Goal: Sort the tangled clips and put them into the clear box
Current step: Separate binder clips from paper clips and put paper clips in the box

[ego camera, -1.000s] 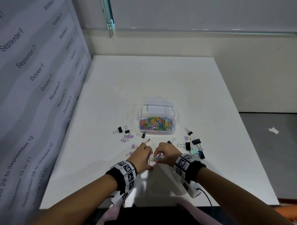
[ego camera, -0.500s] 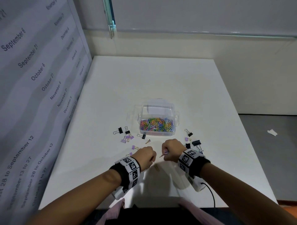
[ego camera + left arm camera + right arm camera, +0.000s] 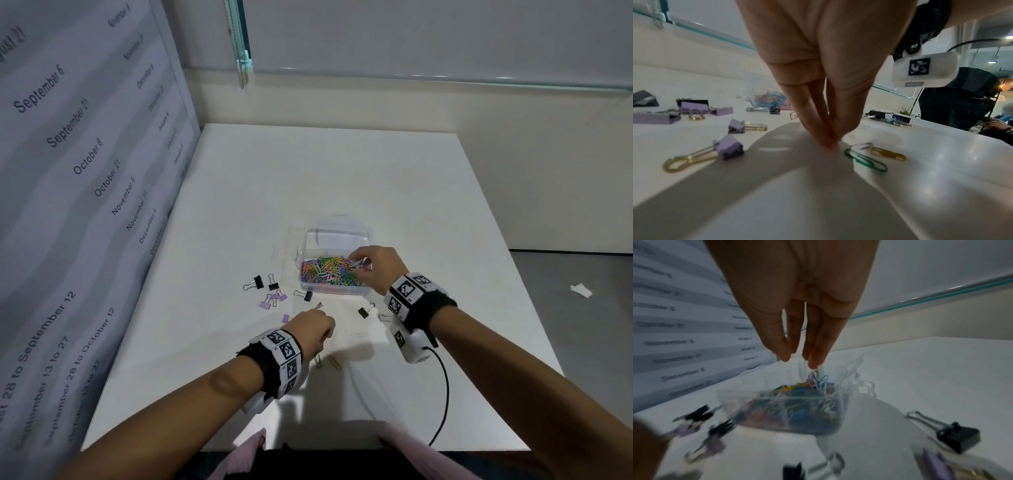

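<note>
The right hand (image 3: 376, 265) has moved from the table (image 3: 342, 171) to over the clear box (image 3: 334, 289), fingers pinching paper clips (image 3: 819, 379); the left hand (image 3: 313, 329), fingertips pressed together, stays beside three loose clips (image 3: 867, 160).

An office, by the look of it — a white table (image 3: 342, 178) strewn with binder clips (image 3: 270, 283), a wall banner (image 3: 85, 164) printed with calendar dates, a glass partition (image 3: 411, 34) behind, and a seated person (image 3: 1001, 125) at a far desk under ceiling lights.
</note>
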Action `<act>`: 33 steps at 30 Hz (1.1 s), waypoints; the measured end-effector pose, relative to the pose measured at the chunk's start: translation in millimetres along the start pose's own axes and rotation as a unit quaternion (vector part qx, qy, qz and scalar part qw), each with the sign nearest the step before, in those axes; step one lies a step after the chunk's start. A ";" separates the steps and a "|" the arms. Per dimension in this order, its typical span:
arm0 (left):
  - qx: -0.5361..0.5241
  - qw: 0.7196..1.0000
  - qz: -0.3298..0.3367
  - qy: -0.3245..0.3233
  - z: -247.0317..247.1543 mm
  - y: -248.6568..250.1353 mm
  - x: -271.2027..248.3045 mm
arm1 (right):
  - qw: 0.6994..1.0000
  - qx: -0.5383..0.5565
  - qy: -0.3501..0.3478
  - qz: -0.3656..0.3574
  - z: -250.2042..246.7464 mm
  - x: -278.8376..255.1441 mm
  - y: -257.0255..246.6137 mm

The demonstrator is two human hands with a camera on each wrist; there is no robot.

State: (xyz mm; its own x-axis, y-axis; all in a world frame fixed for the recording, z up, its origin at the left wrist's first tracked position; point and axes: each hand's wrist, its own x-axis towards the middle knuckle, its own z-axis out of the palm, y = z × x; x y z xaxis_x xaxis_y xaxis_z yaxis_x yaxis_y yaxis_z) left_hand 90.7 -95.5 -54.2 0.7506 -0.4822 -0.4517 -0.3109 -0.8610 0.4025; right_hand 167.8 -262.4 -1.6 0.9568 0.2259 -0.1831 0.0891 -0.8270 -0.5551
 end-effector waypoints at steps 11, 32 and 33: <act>0.002 1.000 -0.019 -0.008 -0.7 -5.3 0.8 | 0.975 -0.091 -0.202 -0.019 40.7 -61.8 27.4; -0.060 0.996 -0.059 -0.021 -9.2 -2.1 -4.9 | 0.979 -0.018 -0.192 -0.069 74.7 -62.3 5.2; -0.068 0.996 -0.059 -0.016 -9.4 -3.3 -6.3 | 0.977 -0.016 -0.198 -0.080 76.9 -64.3 4.2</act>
State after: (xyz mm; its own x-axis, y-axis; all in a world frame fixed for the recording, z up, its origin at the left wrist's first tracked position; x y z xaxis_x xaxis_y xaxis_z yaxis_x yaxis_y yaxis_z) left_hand 92.5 -88.1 -45.3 0.7581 -0.3849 -0.5264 -0.1377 -0.8835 0.4476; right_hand 85.4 -240.8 -54.6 0.7479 0.5301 -0.3995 0.2433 -0.7789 -0.5781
